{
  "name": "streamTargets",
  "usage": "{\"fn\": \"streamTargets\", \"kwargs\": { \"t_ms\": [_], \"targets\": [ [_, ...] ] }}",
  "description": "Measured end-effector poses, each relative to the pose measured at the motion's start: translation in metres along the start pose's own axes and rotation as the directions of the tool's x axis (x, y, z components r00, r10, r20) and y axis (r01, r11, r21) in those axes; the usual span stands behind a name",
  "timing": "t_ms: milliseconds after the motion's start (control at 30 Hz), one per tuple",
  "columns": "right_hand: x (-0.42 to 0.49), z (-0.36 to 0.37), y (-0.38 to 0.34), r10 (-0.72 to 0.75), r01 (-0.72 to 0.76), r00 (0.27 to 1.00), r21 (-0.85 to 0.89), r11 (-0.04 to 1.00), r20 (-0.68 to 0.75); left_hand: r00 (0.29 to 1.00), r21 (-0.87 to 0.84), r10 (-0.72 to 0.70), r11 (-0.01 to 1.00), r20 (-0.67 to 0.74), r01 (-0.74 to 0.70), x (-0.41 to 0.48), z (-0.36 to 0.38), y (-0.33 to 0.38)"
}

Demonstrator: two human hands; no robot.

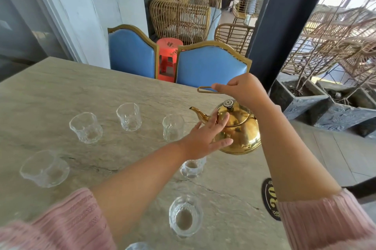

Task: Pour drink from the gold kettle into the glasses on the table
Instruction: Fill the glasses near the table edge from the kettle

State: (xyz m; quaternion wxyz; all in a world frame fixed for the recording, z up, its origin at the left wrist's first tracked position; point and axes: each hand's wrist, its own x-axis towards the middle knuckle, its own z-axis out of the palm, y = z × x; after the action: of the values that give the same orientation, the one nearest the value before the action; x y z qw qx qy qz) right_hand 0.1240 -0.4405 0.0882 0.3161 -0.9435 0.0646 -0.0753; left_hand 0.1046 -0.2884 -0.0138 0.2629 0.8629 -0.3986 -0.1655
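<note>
The gold kettle [242, 129] stands at the right side of the stone table [61, 91], its spout pointing left. My right hand [242, 89] is closed on the kettle's thin wire handle above the lid. My left hand [205, 137] lies open with its fingers spread against the kettle's left flank, below the spout. Several clear ribbed glasses stand on the table: one [173, 127] just left of the kettle, one [192, 168] partly under my left wrist, one [185, 216] near me, and others further left [129, 116] [86, 127] [44, 168]. They look empty.
Two blue padded chairs [211, 64] stand at the table's far edge, with an orange stool [168, 56] between them. Rattan furniture fills the space behind. A dark pillar [284, 15] and stone planters [301, 95] are to the right. A black round sticker [269, 198] marks the table's right edge.
</note>
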Motion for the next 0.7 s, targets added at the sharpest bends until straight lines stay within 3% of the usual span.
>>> {"fn": "streamTargets", "kwargs": {
  "t_ms": [700],
  "targets": [
    [0.020,0.033,-0.031,-0.047,0.095,0.986,-0.301,0.949,0.162,0.997,-0.226,-0.035,0.974,-0.072,0.018,-0.004,0.016,-0.027]
  ]
}}
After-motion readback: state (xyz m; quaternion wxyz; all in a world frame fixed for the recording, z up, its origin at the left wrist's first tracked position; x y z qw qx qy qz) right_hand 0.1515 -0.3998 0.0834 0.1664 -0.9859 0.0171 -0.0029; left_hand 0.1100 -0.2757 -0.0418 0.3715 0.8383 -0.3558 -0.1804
